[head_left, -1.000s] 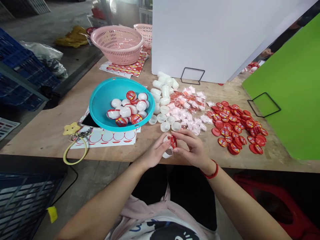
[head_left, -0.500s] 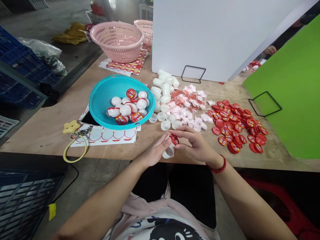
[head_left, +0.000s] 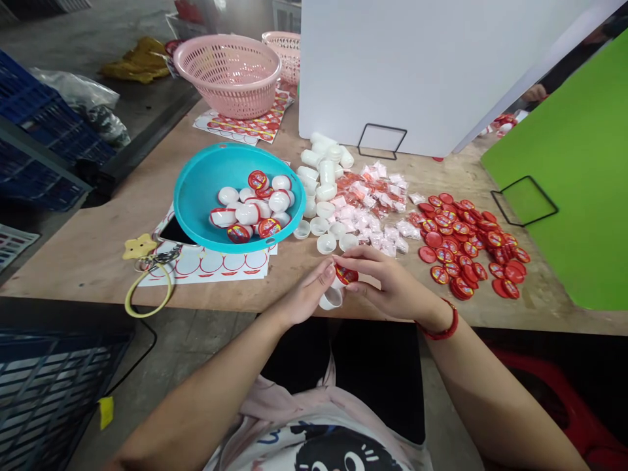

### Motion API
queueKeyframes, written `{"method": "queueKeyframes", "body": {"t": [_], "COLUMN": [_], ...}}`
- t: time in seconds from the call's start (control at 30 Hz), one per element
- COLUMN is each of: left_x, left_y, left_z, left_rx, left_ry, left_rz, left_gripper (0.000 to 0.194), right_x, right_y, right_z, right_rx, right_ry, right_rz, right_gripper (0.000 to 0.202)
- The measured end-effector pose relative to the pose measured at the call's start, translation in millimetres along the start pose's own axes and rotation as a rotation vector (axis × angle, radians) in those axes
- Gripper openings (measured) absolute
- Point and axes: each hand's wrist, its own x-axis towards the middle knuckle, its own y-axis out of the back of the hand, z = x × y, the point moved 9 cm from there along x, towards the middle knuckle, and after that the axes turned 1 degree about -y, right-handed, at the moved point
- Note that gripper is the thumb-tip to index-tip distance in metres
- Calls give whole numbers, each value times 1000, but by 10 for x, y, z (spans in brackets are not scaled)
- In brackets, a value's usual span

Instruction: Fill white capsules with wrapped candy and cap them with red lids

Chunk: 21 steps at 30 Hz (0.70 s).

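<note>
Close to the table's front edge, my left hand (head_left: 305, 296) is closed around a small white cup with a red printed lid (head_left: 346, 275). The fingers and thumb of my right hand (head_left: 390, 282) touch this lid from the other side. Just below them sits an open white cup (head_left: 330, 299), partly behind my left fingers. Beyond my hands stand several more open white cups (head_left: 326, 244), with pink and red small packets (head_left: 375, 203) beside them. Loose red lids (head_left: 458, 242) lie heaped to the right. A turquoise basin (head_left: 196, 190) at left holds several lidded white cups.
A phone with a yellow ring strap (head_left: 128, 301) lies partly under the basin, on printed sheets (head_left: 210, 267). Pink baskets (head_left: 228, 78) stand at the back. A white panel (head_left: 383, 72) and a green panel (head_left: 579, 190) rise behind and right. Another person's hand (head_left: 534, 93) shows beyond.
My right hand has shifted slightly to the right, and more of the lid's printed face shows between my hands. My left hand has barely moved.
</note>
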Motion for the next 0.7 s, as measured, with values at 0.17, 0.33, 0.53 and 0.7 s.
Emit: {"method": "queueKeyframes", "body": {"t": [0.17,0.33,0.53,0.7], "left_x": [-12,-19,-22,-9], "left_y": [6,63,64,68], "left_z": [-14,30,35,14], "left_rx": [-10,62,86,79], "left_ry": [42,13,6,-9], "left_rz": [16,73,73,58], "left_gripper": [55,58,58,55], "right_x": [13,-17,-52,-68], "right_y": [-19,-20,-87,-62], "right_z": [-8,84,157,181], "right_rx": [-48,78,156,167], "right_ry": [-2,-60,-92,-104], "right_rz": [-24,121,227,200], "right_gripper": [46,42,41,41]}}
